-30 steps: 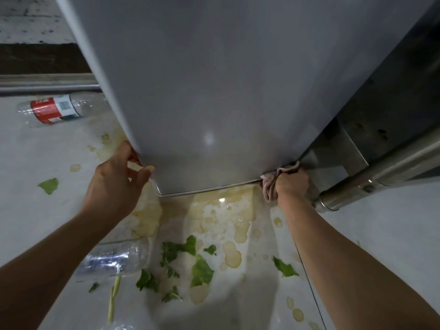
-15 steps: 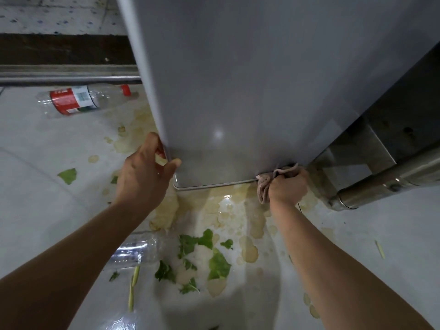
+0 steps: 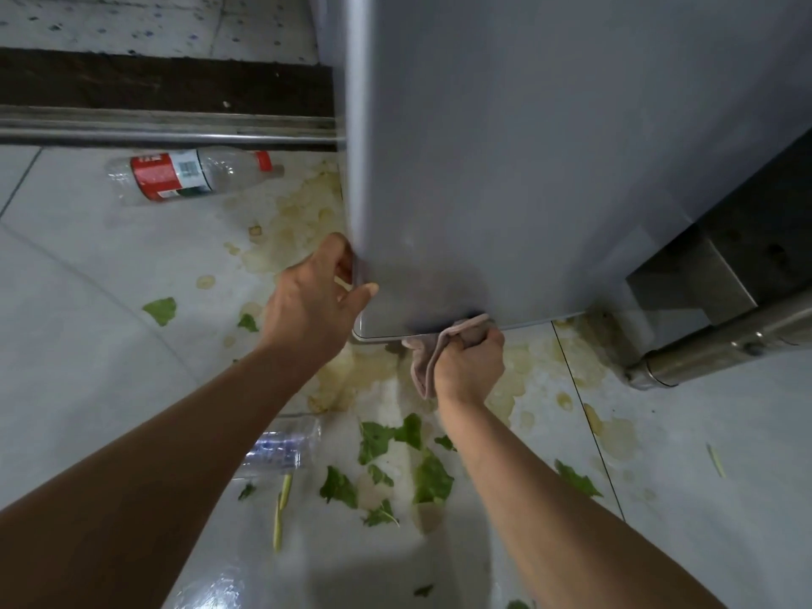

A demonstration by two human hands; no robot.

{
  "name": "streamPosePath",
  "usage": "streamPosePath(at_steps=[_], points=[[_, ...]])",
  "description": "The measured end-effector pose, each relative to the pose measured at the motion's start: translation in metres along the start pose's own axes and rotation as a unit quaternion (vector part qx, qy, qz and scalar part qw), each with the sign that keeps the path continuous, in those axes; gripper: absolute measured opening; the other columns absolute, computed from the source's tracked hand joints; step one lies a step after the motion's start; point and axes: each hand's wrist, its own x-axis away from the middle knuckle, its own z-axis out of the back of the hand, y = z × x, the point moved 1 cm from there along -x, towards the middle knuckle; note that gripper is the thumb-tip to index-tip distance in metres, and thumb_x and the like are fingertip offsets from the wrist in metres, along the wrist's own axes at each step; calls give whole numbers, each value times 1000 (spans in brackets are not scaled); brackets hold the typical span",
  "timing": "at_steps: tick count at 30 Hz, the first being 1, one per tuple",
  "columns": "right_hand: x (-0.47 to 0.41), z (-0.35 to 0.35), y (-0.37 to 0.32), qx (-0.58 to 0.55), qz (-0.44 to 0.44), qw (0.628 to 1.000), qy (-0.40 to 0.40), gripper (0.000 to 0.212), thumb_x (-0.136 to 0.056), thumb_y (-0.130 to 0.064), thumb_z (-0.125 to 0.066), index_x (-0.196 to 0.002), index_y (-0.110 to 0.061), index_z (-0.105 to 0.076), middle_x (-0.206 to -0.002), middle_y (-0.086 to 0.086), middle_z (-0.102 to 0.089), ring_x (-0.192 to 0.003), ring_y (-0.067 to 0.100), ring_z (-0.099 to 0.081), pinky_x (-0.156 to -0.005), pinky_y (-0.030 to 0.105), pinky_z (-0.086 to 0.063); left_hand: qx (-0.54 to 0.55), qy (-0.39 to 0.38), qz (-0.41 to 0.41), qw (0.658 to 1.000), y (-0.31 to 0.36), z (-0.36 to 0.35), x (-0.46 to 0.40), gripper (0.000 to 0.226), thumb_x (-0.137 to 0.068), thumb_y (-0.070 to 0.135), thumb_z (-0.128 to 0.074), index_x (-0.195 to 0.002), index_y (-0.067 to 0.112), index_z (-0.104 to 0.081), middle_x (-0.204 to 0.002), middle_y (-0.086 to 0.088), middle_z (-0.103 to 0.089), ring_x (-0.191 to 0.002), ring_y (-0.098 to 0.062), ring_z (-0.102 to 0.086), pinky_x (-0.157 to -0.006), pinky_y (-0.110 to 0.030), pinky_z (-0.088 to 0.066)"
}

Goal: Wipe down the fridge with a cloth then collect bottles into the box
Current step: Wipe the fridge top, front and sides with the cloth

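At fridge bottom edge, right hand fingers bunching cloth, left hand gripping corner.

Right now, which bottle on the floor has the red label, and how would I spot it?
Start at the grey fridge. Follow the metal rail leftward from it; the bottle lies on its side just below. Unlike the clear bottle by the left arm, it has a red label.

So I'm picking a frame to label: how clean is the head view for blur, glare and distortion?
Head view: the fridge edge is smeared by motion blur, and so is the cloth in the right hand; the left hand is sharper; wide-angle bending curves the floor rail; dim light, soft glare on the tiles near the bottom.
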Motion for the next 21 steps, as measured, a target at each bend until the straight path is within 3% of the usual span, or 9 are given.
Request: streamPosePath(at_steps=[3,8,11,15,18,21], points=[[20,-10,1,24,-1,998,-56,13,-92,6,-40,-98,0,-51,-69,0,-49,-45,-4,-55,-37,3,-33,31,-28,-6,999,-6,5,-1,19,-84,16,-64,-88,25,-47,-83,11,-61,-83,-15,-65,-78,-38,-53],[49,-30,5,18,35,996,-76,12,-91,1,-48,-99,2,-56,-71,-14,-50,-60,-6,-49,-52,-2,-34,60,-88,-23,994,-22,20,0,29,-86,8,-60,-111,22,-62,-103,12,-66,-105,-4,-60,-89,-23,-45],[59,-36,6,52,57,993,-94,12,-92,-2,-48,-100,1,-56,-72,-14,-50,-65,6,-50,-57,-2,-34,20,-83,-20,996,-32,31,2,36,-87,12,-61,-121,24,-60,-117,9,-65,-111,-3,-56,-91,-17,-38],[75,-45,6,97,65,982,-145,3,-88,-4,-51,-90,-5,-53,-83,3,-52,-78,15,-49,-66,11,-32,-21,-85,16,996,-43,42,7,33,-88,17,-60,-120,26,-60,-119,6,-64,-114,-10,-57,-90,-21,-39],[83,-50,5,124,62,974,-178,11,-86,-1,-49,-84,-11,-46,-84,5,-49,-79,16,-46,-69,16,-34,-42,-87,34,995,-50,50,11,32,-88,17,-61,-118,27,-61,-119,4,-64,-113,-13,-57,-91,-25,-41],[91,-54,2,162,62,959,-224,12,-86,2,-45,-84,-7,-53,-89,9,-56,-83,20,-54,-74,24,-43,-56,-91,47,993,-56,58,15,31,-88,16,-60,-117,25,-61,-119,1,-64,-112,-16,-58,-95,-30,-44]])
